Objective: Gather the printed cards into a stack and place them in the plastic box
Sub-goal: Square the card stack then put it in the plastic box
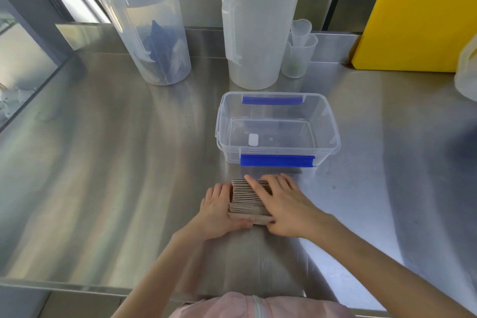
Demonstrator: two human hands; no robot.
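A fanned row of printed cards [245, 200] lies on the steel counter just in front of the plastic box. My left hand [219, 210] presses against the cards' left side with its thumb under the near edge. Over the right half of the cards lies my right hand [282, 204], fingers spread flat on top and thumb at the near edge. The clear plastic box [333, 126] with blue clips stands open beyond the cards; inside it I see only a small white tag.
Two large translucent jugs [144, 26] [255, 31] stand at the back, with small stacked cups [300, 51] beside the right one. A yellow board [418, 13] leans at the back right. A pale plastic item [467, 70] sits at the right edge.
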